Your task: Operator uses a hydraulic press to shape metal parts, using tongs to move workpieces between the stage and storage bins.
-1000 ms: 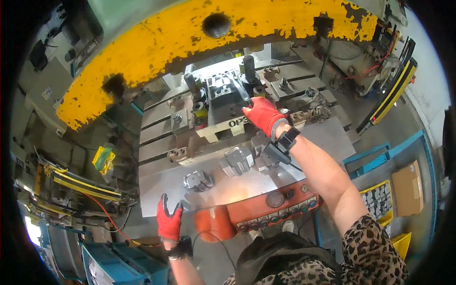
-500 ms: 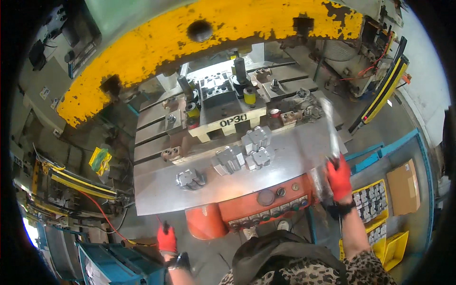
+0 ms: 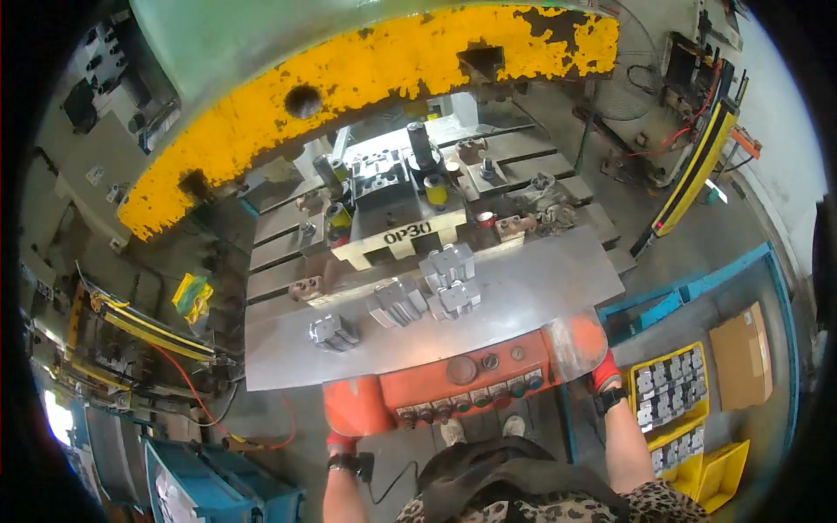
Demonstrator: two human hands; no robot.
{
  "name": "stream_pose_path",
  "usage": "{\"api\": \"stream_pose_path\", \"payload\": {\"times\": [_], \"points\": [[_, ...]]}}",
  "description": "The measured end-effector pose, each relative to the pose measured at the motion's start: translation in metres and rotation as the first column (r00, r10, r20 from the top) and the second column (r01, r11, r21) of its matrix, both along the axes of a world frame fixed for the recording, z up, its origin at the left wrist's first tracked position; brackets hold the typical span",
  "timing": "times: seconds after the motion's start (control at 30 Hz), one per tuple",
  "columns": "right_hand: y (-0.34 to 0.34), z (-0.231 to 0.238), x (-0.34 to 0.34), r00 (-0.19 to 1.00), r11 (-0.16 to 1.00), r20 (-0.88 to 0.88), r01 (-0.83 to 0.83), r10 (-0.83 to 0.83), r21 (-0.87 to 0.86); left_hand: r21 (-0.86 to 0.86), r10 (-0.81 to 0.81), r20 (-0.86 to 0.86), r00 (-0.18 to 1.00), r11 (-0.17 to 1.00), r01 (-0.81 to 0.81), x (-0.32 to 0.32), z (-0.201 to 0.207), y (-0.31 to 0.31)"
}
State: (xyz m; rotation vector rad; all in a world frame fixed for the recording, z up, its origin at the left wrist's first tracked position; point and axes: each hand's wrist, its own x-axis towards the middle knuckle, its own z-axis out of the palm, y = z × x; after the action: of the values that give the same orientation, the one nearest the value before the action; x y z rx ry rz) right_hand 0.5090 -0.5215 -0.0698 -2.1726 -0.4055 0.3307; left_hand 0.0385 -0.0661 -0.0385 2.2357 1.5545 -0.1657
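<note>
My left hand, in a red glove, is at the left end of the orange-red control console. Its fingers are hidden beneath the rounded orange cover there. At the console's right end my right hand, also red-gloved, reaches in under the other rounded cover, fingers out of sight. Beyond the console lies a flat steel plate. Several grey metal castings stand on it: one casting alone at the left, the others grouped near the middle. Behind them sits a die with a pale front block and dark upright posts.
A chipped yellow press ram spans above the die. Yellow trays of castings and a cardboard sheet are at right, inside a blue frame. Yellow-black guard posts flank the press. Crumpled rags lie right of the die.
My right hand came down from over the plate's right edge to the console's end; the long silvery tool it held no longer shows. My left hand moved in to the console's left end.
</note>
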Motion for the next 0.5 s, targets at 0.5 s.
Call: {"api": "stream_pose_path", "payload": {"times": [0.5], "points": [[-0.007,0.006,-0.004,0.992,0.978,-0.126,-0.003,0.03,0.209,0.008,-0.045,-0.105,0.993,0.999,0.046,-0.018,-0.002,0.004]]}}
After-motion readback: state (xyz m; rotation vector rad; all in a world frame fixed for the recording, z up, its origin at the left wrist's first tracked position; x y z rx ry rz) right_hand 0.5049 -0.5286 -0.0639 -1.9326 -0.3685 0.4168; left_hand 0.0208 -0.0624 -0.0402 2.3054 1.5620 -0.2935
